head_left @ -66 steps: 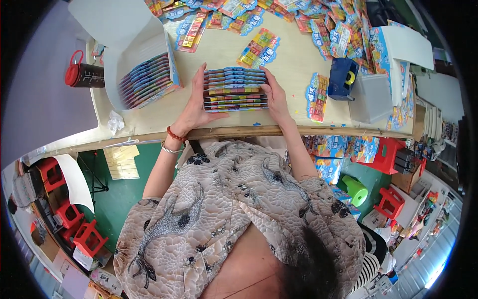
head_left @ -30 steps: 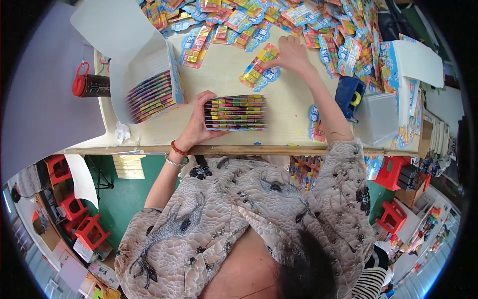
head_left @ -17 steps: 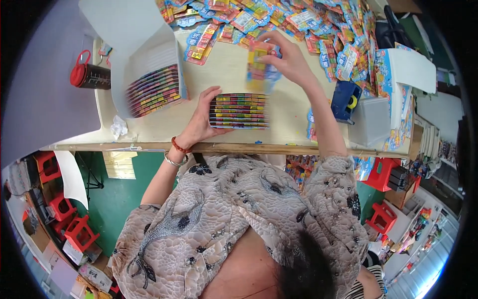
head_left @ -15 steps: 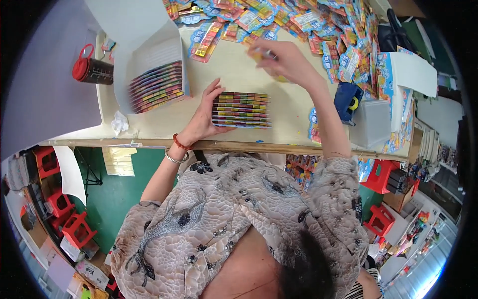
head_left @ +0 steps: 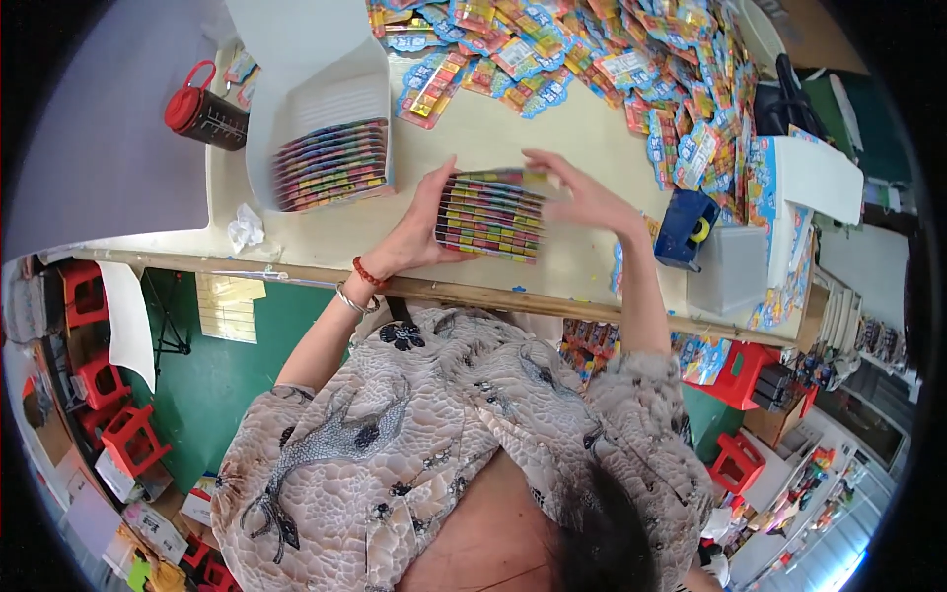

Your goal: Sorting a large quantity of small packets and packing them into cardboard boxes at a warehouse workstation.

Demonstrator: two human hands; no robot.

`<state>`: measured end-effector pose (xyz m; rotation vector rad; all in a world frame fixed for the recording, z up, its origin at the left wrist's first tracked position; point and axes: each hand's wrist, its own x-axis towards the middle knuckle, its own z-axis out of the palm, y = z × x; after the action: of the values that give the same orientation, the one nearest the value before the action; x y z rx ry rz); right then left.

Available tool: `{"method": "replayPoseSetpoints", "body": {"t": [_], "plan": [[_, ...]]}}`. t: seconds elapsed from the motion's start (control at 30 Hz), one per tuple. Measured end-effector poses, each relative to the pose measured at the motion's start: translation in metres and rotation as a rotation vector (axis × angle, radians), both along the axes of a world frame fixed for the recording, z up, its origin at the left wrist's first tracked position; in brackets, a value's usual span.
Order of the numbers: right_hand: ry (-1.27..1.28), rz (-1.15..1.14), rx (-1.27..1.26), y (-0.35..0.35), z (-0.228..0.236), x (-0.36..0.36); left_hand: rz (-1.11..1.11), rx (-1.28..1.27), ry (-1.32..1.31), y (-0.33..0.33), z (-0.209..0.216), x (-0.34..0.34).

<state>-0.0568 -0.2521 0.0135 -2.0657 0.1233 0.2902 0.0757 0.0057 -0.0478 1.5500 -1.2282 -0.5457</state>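
My left hand (head_left: 419, 225) grips the left end of a stack of colourful blister packs (head_left: 490, 219), standing on edge in a row above the table near its front edge. My right hand (head_left: 587, 200) is at the right end of that stack, its fingers past the far side and its thumb nearer me. A blurred blister pack (head_left: 508, 178) at the far side of the stack lies between those fingers. To the left, a white box (head_left: 321, 94) with a raised lid contains another row of similar packs (head_left: 330, 166).
Loose blister packs (head_left: 552, 44) are heaped across the far and right side of the table (head_left: 464, 138). A dark bottle with a red lid (head_left: 205, 116) and crumpled tissue (head_left: 245, 229) are left. Rightward stand a blue tape dispenser (head_left: 686, 229) and a clear plastic box (head_left: 727, 268).
My right hand has come down from over the far table to the right end of the stack. My left hand has tilted and lifted the stack slightly, shifting it right.
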Motion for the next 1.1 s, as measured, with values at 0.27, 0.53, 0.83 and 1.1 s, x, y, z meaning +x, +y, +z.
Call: {"method": "replayPoseSetpoints", "body": {"t": [0.27,0.53,0.83,1.1], "plan": [[-0.127,-0.07,-0.337,0.073,0.016,-0.034,-0.008,-0.02,-0.138,-0.002,0.011,0.008],[-0.19,-0.096,-0.399,0.08,0.013,-0.037,-0.094,0.005,-0.135,0.01,0.028,0.01],[-0.827,-0.105,-0.597,0.1,0.069,0.067,0.218,-0.025,-0.805,0.052,0.149,0.084],[-0.767,0.059,-0.467,0.103,0.053,0.227,0.268,0.005,-0.65,0.075,0.133,0.21]]}}
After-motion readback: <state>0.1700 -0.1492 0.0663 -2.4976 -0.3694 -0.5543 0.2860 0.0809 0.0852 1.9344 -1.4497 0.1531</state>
